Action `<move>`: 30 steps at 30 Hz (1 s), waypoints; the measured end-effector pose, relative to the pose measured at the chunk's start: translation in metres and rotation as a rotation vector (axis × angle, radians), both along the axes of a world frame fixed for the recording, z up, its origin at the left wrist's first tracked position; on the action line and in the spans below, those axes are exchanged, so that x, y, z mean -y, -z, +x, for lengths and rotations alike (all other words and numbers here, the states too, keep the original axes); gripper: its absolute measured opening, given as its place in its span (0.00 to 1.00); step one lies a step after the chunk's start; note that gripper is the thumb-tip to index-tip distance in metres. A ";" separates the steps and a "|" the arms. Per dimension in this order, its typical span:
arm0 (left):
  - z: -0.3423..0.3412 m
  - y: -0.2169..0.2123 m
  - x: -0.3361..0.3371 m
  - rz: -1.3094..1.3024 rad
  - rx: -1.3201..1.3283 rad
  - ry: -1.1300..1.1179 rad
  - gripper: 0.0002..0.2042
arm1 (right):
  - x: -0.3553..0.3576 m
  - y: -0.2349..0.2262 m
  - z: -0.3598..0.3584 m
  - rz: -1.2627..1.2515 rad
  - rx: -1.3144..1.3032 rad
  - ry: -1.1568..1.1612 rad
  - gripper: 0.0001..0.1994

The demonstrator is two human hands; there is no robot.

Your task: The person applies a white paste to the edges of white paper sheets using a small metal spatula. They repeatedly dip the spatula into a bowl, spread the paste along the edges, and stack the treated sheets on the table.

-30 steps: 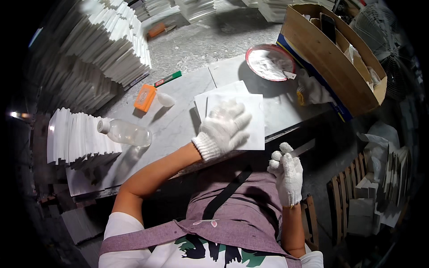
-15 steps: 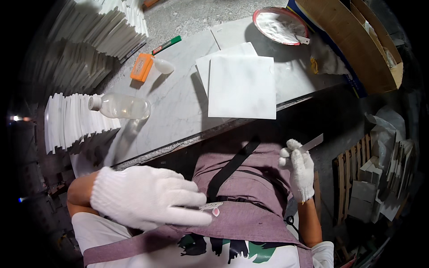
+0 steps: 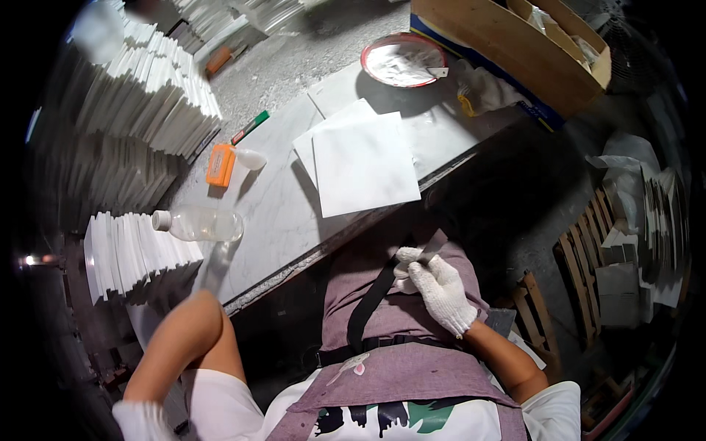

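My right hand (image 3: 440,288), in a white knit glove, rests in my lap on the purple apron and is closed on a thin flat grey blade (image 3: 434,245) that points up toward the table edge. My left arm is bent with the elbow raised. My gloved left hand (image 3: 140,422) sits at the lower left edge, only partly in view, and its grip is not visible. On the marble tabletop (image 3: 272,213) in front of me lie two white square tiles (image 3: 364,163), one on top of the other, with no hand on them.
A clear plastic bottle (image 3: 200,224) lies on its side at the table's left, near an orange box (image 3: 220,165) and a green marker (image 3: 250,127). A red-rimmed bowl (image 3: 403,59) and a cardboard box (image 3: 507,40) stand at the back. Stacks of white tiles (image 3: 140,103) fill the left; wooden slats (image 3: 581,283) lean at right.
My left hand lifted off the white tiles, swung back toward me and dropped to the lower left edge. My right hand moved inward to my lap with the blade.
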State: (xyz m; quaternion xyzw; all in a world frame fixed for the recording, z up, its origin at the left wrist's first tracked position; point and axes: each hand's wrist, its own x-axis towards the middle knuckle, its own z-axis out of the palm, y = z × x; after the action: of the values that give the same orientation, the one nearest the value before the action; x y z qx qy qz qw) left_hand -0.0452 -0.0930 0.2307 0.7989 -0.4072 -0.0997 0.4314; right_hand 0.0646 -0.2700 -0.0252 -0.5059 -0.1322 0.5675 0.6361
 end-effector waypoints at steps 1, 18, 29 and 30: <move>0.010 0.000 0.002 0.006 0.027 0.050 0.11 | 0.000 0.001 0.000 0.002 -0.003 -0.009 0.15; 0.021 0.019 -0.012 -0.199 -0.321 0.137 0.09 | 0.022 -0.003 0.024 -0.045 0.141 0.315 0.14; -0.068 0.173 0.000 0.064 -1.366 -0.933 0.10 | 0.154 -0.003 0.000 -0.522 0.220 0.478 0.14; -0.075 0.182 0.001 0.360 -1.171 -0.812 0.10 | 0.155 0.000 0.001 -0.521 0.229 0.484 0.13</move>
State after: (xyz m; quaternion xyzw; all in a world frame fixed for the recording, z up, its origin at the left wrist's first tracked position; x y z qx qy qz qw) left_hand -0.1206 -0.0941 0.0488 0.7611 0.2407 -0.4077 0.4433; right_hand 0.0655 -0.4254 -0.0252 -0.7275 0.0698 0.3550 0.5830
